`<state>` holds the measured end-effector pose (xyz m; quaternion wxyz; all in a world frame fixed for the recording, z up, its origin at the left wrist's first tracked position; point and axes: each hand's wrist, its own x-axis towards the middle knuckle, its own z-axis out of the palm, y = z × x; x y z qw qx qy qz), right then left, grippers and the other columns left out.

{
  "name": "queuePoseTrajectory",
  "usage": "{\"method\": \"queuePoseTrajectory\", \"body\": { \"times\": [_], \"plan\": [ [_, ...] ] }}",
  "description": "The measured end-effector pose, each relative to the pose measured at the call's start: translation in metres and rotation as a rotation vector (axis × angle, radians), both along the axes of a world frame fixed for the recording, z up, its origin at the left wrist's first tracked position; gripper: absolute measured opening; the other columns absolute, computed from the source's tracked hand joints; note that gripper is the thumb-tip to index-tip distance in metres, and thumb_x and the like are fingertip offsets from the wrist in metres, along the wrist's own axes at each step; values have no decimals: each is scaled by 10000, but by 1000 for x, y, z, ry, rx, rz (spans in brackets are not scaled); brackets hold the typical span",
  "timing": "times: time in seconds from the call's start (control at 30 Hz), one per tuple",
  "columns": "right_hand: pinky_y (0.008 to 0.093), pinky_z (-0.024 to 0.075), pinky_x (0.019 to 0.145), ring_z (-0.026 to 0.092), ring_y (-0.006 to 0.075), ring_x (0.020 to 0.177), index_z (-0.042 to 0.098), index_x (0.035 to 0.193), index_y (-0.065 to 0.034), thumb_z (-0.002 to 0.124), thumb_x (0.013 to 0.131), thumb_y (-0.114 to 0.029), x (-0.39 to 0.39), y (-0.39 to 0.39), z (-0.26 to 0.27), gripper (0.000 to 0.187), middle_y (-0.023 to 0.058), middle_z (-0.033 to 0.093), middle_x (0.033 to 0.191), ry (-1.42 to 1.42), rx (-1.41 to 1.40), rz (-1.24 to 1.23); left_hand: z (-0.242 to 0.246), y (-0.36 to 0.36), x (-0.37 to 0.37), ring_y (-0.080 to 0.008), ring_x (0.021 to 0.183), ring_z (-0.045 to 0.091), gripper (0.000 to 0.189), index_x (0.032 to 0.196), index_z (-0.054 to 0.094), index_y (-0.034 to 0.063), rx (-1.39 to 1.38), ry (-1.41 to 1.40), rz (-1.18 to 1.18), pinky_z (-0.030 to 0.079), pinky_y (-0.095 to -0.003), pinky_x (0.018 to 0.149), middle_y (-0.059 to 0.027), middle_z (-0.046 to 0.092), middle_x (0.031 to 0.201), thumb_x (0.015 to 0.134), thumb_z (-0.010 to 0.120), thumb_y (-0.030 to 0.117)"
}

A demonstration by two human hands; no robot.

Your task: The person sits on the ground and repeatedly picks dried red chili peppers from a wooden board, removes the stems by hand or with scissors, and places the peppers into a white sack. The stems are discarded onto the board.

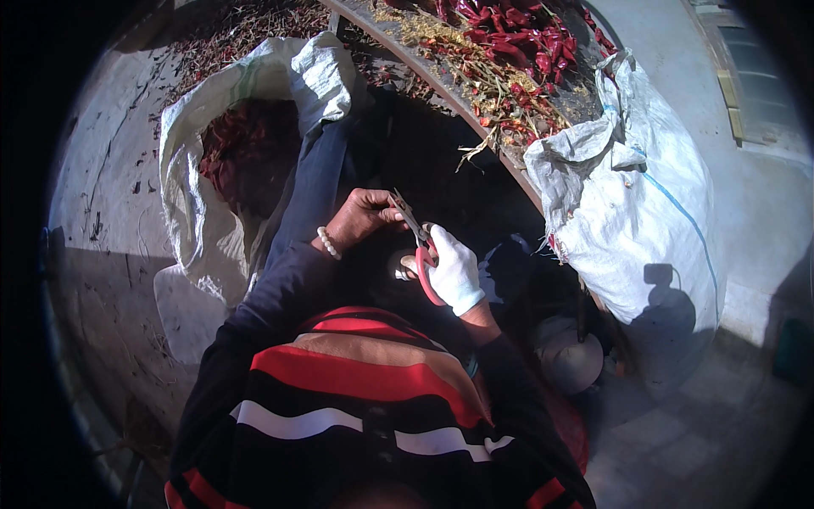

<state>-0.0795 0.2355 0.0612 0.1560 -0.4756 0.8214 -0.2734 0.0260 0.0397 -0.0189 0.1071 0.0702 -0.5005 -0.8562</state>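
Note:
My right hand [453,267], in a white glove with bare fingertips showing, grips a pair of scissors [426,270] by its red handles. The blades point up and to the left, towards the fingertips of my left hand [364,216]. That hand is bare, with a bracelet of pale beads [327,243] at the wrist. Its thumb and fingers come together beside the blades; whether something small is pinched there is too hard to make out. Left of my leg stands an open white woven sack [181,184] with dark red dried chillies [248,159] inside, mostly in shadow.
A tabletop [439,63] ahead carries glossy red chillies [509,38], yellow seeds [426,28] and stems. Its edge runs diagonally down to the right. A full white woven sack [655,210] leans there by the wall. Chilli scraps [248,38] litter the ground at upper left.

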Motion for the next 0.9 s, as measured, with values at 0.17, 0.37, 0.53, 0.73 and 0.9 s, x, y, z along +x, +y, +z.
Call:
{"method": "queuePoseTrajectory", "body": {
  "times": [0.17, 0.37, 0.53, 0.73, 0.9],
  "plan": [
    [390, 559, 628, 705, 280, 676, 631, 1182, -13, 892, 726, -438, -7, 5, 6, 676, 131, 708, 828, 56, 69, 58, 0, 1, 2, -130, 823, 701, 132, 1005, 743, -5, -41, -53, -38, 574, -272, 753, -57, 737, 930, 967, 712, 118],
    [374, 584, 690, 743, 310, 795, 657, 1147, -43, 899, 750, -411, -47, 13, 41, 594, 130, 733, 885, 203, -27, -136, 4, 0, 9, -119, 822, 720, 198, 1137, 709, 6, -4, -206, -47, 588, -258, 720, -60, 738, 957, 976, 708, 123],
    [496, 563, 792, 704, 390, 910, 561, 1325, -75, 817, 811, -426, -200, 62, 82, 673, 217, 697, 1045, 730, 274, -545, 26, -5, -1, -83, 839, 646, 365, 1332, 584, 67, 146, -175, 17, 533, -225, 740, -21, 678, 1015, 1013, 667, 225],
    [467, 523, 906, 659, 383, 1043, 635, 1261, -76, 711, 887, -265, -257, 48, 115, 425, 219, 672, 1128, 828, 406, -502, 16, -12, -17, -30, 633, 437, 367, 1276, 612, 67, 216, -185, 33, 350, -191, 573, 65, 523, 801, 993, 703, 283],
    [492, 528, 855, 655, 397, 993, 670, 1146, -79, 715, 886, -247, -269, -75, 73, 313, 192, 671, 1020, 567, -3, -224, 12, -8, -12, -2, 541, 342, 256, 1140, 674, 72, 179, -282, 48, 256, -183, 493, 108, 450, 683, 989, 716, 275]
  ]
}}
